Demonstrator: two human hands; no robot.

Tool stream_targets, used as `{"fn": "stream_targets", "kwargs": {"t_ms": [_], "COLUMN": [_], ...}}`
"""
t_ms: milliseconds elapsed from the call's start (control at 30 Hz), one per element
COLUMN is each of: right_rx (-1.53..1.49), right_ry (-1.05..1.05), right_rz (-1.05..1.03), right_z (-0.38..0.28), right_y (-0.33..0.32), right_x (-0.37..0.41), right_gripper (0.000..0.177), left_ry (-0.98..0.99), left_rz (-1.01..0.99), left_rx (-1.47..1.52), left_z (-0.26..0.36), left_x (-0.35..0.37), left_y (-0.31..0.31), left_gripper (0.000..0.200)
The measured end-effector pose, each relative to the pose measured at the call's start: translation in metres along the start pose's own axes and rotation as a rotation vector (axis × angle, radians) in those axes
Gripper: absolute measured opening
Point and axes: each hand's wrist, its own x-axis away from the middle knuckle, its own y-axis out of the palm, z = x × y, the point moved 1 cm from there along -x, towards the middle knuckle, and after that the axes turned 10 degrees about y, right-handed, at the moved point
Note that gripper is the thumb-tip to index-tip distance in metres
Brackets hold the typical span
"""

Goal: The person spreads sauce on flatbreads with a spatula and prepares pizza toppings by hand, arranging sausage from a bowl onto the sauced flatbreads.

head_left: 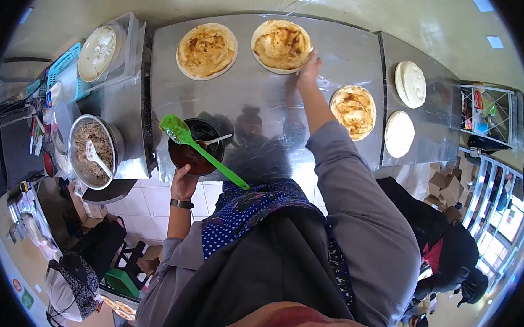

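Note:
My left hand (183, 182) grips the near rim of a black bowl (222, 127) holding dark red sauce (186, 155). Across the bowl lies a green spatula (200, 151), and a pale handle (219, 139) sticks out of it too. At the far side of the steel table, my right hand (310, 69) has its fingers closed at the right edge of a pizza base (282, 45) smeared with brownish sauce. Two similar smeared bases, one to the left (207, 50) and another to the right (353, 112), rest flat on the metal.
Plain dough rounds (412, 84) sit on the adjoining right table, with another round (400, 134) nearer. On the left stand a steel bowl of crumbly filling (118, 150) with a white spoon (98, 158), and a pale round tub (97, 54). Other people (446, 262) are behind on both sides.

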Motion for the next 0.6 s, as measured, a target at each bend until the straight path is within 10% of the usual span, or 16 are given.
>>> {"fn": "stream_targets", "kwargs": {"t_ms": [100, 167, 300, 600], "right_rx": [-0.185, 0.168, 0.384, 0.654], "right_ry": [0.19, -0.042, -0.401, -0.516], "right_rz": [-0.185, -0.001, -0.569, -0.711], "right_z": [0.02, 0.033, 0.02, 0.048], "right_y": [-0.005, -0.017, -0.047, -0.059], "right_x": [0.05, 0.08, 0.204, 0.275], "right_gripper": [0.079, 0.066, 0.036, 0.048], "left_ry": [-0.002, -0.003, -0.026, -0.027], "left_rz": [-0.024, -0.055, -0.092, -0.01], "left_rx": [-0.004, -0.014, 0.004, -0.009], "left_z": [0.001, 0.003, -0.007, -0.037], "left_x": [-0.003, -0.007, -0.027, -0.068], "left_y": [0.0, 0.011, 0.019, 0.045], "left_gripper": [0.068, 0.068, 0.058, 0.047]}}
